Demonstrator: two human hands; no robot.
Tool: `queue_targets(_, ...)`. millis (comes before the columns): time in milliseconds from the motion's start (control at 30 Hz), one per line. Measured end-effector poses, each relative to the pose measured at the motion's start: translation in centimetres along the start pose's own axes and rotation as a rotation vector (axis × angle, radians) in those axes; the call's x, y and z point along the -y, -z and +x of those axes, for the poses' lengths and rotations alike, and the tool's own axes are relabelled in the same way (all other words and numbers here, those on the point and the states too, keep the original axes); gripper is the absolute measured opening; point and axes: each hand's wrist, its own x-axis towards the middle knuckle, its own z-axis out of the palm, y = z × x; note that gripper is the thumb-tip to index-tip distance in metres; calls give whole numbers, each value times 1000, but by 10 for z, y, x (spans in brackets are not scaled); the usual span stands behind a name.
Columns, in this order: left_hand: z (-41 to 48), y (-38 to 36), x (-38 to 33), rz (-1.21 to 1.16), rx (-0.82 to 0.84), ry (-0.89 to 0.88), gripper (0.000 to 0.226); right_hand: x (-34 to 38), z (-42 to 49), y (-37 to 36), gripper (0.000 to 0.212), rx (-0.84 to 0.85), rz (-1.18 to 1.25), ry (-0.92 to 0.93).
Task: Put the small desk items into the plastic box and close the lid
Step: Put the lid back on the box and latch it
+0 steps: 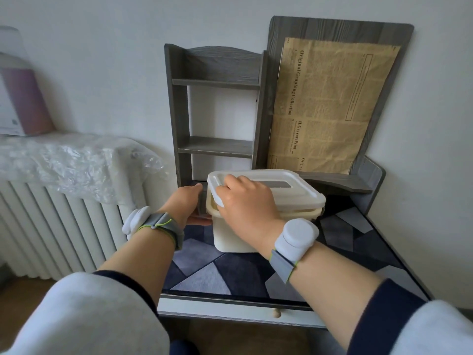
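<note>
**Lid on the box, right hand at its corner**

The plastic box point(238, 237) stood on the patterned desk mat point(230, 272), just in front of the grey shelf unit point(217, 147). Its lid point(294, 193) lay on top, the near-left corner slightly raised — a narrow gap showed there. The right hand point(245, 201) lay over that corner, fingers curled round the lid's edge and gripping it. The left hand point(185, 201) was against the box's left wall — its fingers were mostly hidden, so whether it gripped or only braced could not be told
</note>
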Motion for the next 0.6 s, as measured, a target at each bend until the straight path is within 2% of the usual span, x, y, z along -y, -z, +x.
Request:
queue_targets(200,-3,1,-3,23,-20,12,28,3,2,-8,43,0,35,6)
queue_targets(367,-6,-4,-5,75,-41,6,31,4,-4,-12,44,64,118,11)
queue_targets(500,-6,-6,-3,125,-5,-20,42,-12,-6,-11,31,-89,251,-114)
queue_targets(600,-8,-7,-3,145,-15,-32,49,-51,-13,-13,29,-75,277,-262)
